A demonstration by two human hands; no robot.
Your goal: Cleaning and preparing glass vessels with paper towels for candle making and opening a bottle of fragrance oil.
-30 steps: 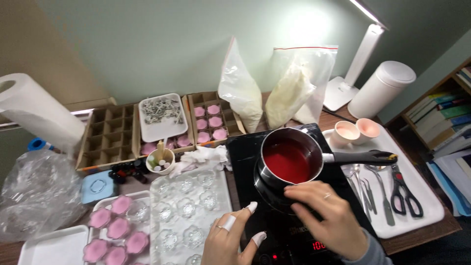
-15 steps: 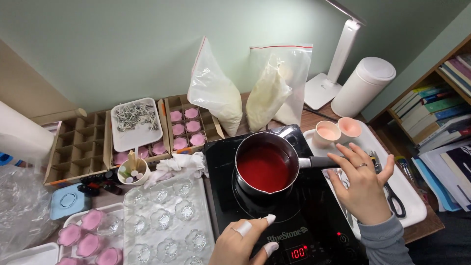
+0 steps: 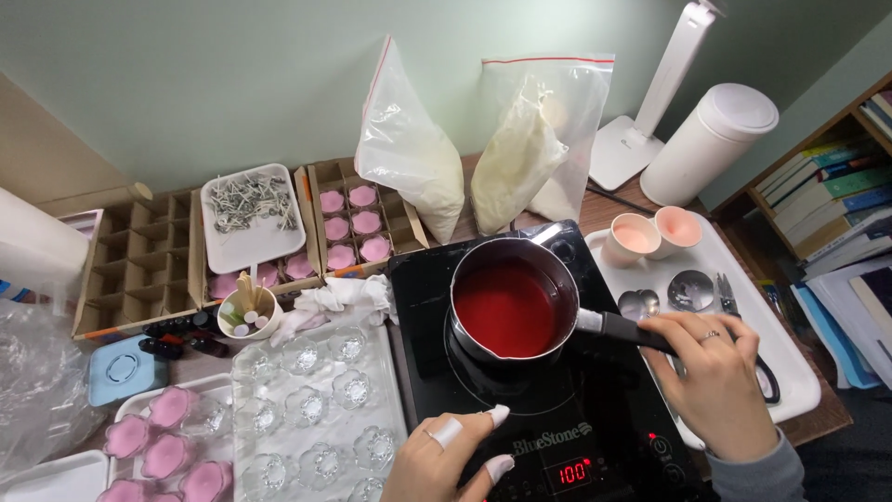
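Observation:
A small metal saucepan [image 3: 514, 307] full of red liquid sits on a black induction hob [image 3: 544, 409]. My right hand [image 3: 711, 381] grips the pan's black handle [image 3: 627, 330] at the pan's right side. My left hand [image 3: 446, 455] rests near the hob's front left corner, fingers curled and fingertips touching its surface beside the red digital display [image 3: 571, 472]. It holds nothing. A clear tray of empty flower-shaped moulds [image 3: 321, 409] lies just left of the hob.
Pink filled moulds [image 3: 167, 455] sit at the lower left. Cardboard divider boxes [image 3: 139, 256] with pink pieces and a tray of wicks [image 3: 249, 209] stand behind. Two bags of white flakes [image 3: 465, 158] lean at the back. A white tray [image 3: 743, 297] with cups, spoons and scissors lies right.
My right hand moved from above the pan out to its right side and closed on the handle. My left hand stayed at the hob's front edge. The view shifted left.

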